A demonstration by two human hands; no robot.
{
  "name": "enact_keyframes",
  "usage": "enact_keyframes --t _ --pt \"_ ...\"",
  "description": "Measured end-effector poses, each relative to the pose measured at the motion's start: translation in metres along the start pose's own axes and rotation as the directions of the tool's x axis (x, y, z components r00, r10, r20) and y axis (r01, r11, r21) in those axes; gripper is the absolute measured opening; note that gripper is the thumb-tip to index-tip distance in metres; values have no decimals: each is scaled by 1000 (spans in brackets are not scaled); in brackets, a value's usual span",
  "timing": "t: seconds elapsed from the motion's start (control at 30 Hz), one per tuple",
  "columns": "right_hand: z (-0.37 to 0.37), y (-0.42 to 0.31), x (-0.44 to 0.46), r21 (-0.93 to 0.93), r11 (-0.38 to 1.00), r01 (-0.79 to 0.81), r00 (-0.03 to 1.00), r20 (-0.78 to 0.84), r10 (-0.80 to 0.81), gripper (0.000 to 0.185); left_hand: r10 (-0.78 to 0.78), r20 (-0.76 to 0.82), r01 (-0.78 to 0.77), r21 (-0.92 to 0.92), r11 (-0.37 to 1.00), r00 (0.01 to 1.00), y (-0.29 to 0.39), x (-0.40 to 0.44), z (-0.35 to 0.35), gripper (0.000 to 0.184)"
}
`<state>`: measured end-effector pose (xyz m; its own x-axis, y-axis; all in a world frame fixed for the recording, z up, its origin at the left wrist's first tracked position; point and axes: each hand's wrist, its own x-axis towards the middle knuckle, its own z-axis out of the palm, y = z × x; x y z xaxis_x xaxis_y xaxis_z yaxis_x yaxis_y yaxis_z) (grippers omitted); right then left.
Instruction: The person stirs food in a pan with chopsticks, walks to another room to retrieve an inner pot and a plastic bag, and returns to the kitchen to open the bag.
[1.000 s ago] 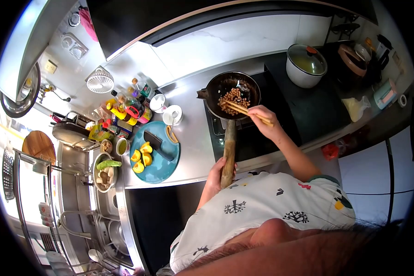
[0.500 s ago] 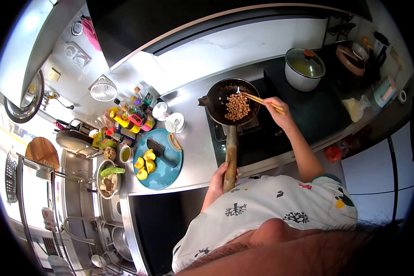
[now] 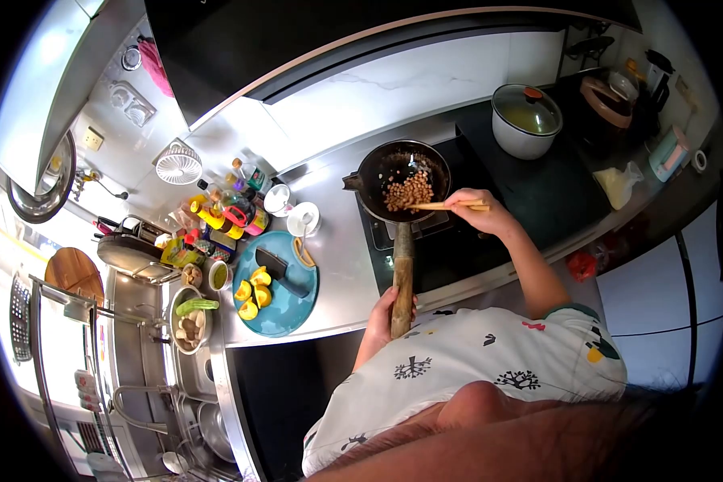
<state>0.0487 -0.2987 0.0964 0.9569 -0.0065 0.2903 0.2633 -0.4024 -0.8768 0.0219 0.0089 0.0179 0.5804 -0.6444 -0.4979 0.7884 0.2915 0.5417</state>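
Pan: dark frying pan (image 3: 371,170) over the left burner, can't tell if it's sitting or slightly lifted.
Nuts or beans: the little brown pieces (image 3: 410,191) are bunched in the near half of the pan.
Left hand: the left hand (image 3: 381,312) is wrapped round the near end of the wooden handle (image 3: 403,261).
Right hand: the right hand (image 3: 492,217) pinches the chopsticks (image 3: 434,206), tips by the near edge of the pile.
Stirring: I'd call this mid-stir; another pass needs a steady handle and low tips so nothing hops out.
In the way: mostly the near rim, since the chopsticks come in over it.
Blue board: off left, well apart from the pan, the board (image 3: 292,319) has a knife (image 3: 279,271) and yellow chunks (image 3: 262,296).
Pot: lidded white pot (image 3: 519,136), far right of the pan.
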Motion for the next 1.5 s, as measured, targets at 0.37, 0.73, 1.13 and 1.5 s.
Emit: enact_keyframes --t 0.37,0.73,1.13,1.5 --pt "-14 7 -6 -216 976 21 948 -307 -88 5 0 -1 0 -15 1000 1000 -3 2 2 33" --pt "62 -11 -12 10 951 309 938 -168 -303 9 -6 15 6 19 1000 1000 -6 6 -9 41" --pt "-6 29 3 -152 977 149 871 -447 -202 8 8 13 -9 4 1000 1000 -6 4 -3 40" --pt "47 4 -7 57 981 186 959 -228 -169 8 -17 14 18 -41 999 1000 -5 4 -2 34"
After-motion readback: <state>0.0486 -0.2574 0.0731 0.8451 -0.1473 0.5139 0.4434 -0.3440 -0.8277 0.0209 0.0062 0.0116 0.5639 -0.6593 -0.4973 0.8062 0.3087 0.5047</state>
